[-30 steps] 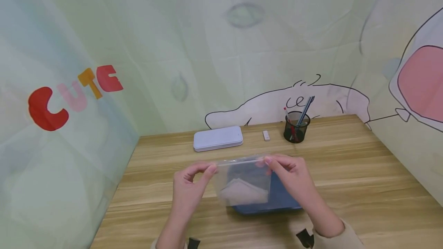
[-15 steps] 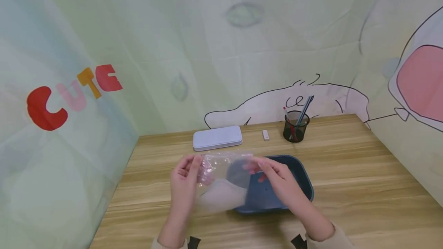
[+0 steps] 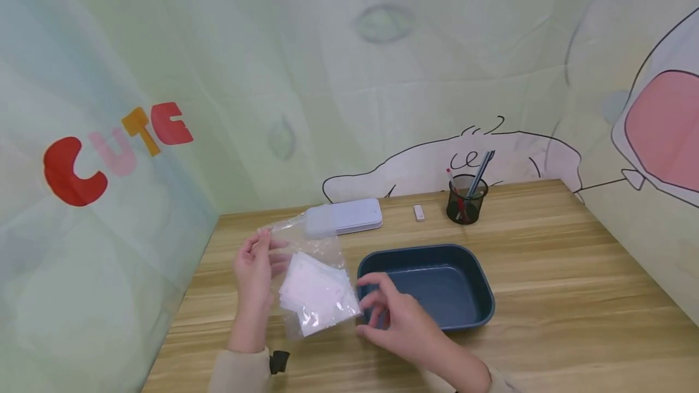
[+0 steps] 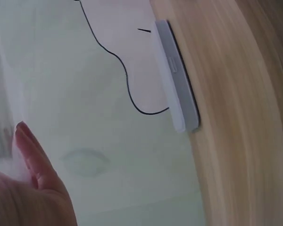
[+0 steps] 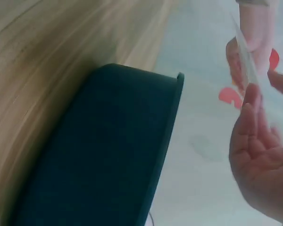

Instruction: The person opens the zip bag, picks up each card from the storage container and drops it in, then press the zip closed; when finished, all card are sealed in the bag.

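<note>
A clear plastic bag with a stack of white paper-like sheets inside hangs tilted over the table, left of the blue tray. My left hand pinches its upper left corner between thumb and fingers. At the bag's lower right edge is my right hand, fingers bent and the thumb apart from them. The right wrist view shows the fingertips of this right hand close to the bag's thin edge; whether they touch it I cannot tell. In the left wrist view the left hand is partly cut off.
An empty dark blue tray stands on the wooden table, just behind my right hand. Along the back lie a pale case and a small white eraser-like block, beside a black mesh pen cup. Printed curtains enclose the table.
The bag has moved left, away from the tray, and turned its face upward. My right hand has let go of its top right corner and come down to its lower right edge.
</note>
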`<act>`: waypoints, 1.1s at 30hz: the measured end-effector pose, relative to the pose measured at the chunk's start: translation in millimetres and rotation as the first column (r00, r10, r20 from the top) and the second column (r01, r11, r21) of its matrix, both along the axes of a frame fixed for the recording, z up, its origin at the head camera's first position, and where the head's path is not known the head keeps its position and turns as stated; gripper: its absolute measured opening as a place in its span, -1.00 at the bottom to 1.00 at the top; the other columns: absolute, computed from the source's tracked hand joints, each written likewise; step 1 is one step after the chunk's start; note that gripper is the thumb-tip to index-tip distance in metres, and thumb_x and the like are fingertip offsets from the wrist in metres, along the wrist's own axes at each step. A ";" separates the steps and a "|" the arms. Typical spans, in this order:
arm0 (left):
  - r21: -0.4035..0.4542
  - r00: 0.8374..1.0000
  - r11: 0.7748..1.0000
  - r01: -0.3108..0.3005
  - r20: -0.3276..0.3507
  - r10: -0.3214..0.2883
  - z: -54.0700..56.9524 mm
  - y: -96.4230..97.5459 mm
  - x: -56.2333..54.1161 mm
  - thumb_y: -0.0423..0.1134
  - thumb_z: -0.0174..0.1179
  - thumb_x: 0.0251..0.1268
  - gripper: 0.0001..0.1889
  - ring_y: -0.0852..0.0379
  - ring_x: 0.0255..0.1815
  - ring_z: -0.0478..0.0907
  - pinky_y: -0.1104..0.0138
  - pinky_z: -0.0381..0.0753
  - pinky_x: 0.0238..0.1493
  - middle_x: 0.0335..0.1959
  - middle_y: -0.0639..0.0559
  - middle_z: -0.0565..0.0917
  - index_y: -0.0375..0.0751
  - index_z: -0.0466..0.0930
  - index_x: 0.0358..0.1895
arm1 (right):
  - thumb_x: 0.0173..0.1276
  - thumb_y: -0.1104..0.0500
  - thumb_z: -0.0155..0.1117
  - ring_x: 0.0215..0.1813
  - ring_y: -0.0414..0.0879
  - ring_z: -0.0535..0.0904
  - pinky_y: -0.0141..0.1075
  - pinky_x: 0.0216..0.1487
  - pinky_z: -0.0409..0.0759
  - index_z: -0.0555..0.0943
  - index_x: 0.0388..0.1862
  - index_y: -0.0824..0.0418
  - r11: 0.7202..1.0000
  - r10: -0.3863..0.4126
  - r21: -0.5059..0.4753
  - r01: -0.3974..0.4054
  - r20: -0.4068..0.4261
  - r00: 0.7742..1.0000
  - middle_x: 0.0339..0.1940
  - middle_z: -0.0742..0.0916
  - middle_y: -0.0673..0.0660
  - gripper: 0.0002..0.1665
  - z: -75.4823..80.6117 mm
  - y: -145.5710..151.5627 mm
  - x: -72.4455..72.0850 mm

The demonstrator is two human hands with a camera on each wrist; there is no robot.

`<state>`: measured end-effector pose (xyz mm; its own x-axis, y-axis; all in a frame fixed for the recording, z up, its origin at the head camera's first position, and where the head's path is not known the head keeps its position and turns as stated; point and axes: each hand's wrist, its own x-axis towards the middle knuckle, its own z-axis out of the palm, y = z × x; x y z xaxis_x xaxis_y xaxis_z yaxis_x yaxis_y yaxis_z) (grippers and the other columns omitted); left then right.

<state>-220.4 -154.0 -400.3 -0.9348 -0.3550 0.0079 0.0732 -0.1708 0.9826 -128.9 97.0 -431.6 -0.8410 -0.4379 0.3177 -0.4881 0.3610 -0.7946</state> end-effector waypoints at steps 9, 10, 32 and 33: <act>-0.123 0.984 0.989 0.082 0.169 -0.060 -34.5 -16.2 -24.2 -0.14 0.00 0.49 -0.65 0.27 -0.65 0.59 0.44 0.59 -0.59 -0.51 0.19 0.69 -0.38 0.43 0.09 | 0.09 0.15 0.52 -0.40 -0.38 0.48 -0.60 -0.31 0.42 0.73 -0.32 -0.07 0.971 -0.002 0.189 0.145 -0.605 0.796 -0.40 0.68 -0.27 -0.82 -22.4 -23.2 -11.0; -0.126 0.980 0.988 0.087 0.188 -0.062 -38.8 -17.7 -25.9 -0.14 -0.01 0.49 -0.65 0.27 -0.65 0.59 0.44 0.58 -0.59 -0.51 0.18 0.69 -0.39 0.42 0.09 | 0.08 0.14 0.52 -0.41 -0.39 0.48 -0.60 -0.32 0.43 0.73 -0.34 -0.07 0.972 -0.013 0.171 0.160 -0.644 0.765 -0.39 0.69 -0.27 -0.83 -25.2 -25.8 -12.9; -0.609 0.923 0.720 0.332 0.366 -0.116 -75.8 -46.8 -20.8 -0.23 0.09 0.37 -0.59 -0.01 -0.45 0.60 0.18 0.64 -0.40 -0.24 -0.34 0.61 -0.59 0.50 0.04 | -0.04 0.14 0.43 -0.50 -0.21 0.30 -0.38 -0.44 0.15 0.57 -0.77 -0.14 0.735 0.288 0.600 0.316 -0.699 0.655 -0.65 0.51 -0.20 -0.74 -55.1 -68.4 -28.8; -0.576 0.917 0.741 0.345 0.376 -0.134 -76.9 -48.5 -20.8 -0.25 0.10 0.37 -0.60 0.04 -0.49 0.59 0.22 0.64 -0.46 -0.27 -0.32 0.61 -0.60 0.49 0.05 | -0.04 0.14 0.42 -0.51 -0.21 0.29 -0.38 -0.44 0.14 0.56 -0.77 -0.15 0.711 0.303 0.627 0.319 -0.682 0.665 -0.66 0.50 -0.21 -0.73 -56.5 -70.5 -28.4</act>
<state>-241.3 -202.5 -477.2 -0.9812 -0.1321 -0.1408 -0.1891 0.5103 0.8389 -157.3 26.5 -488.1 -0.4848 -0.7678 0.4190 -0.7458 0.6131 0.2606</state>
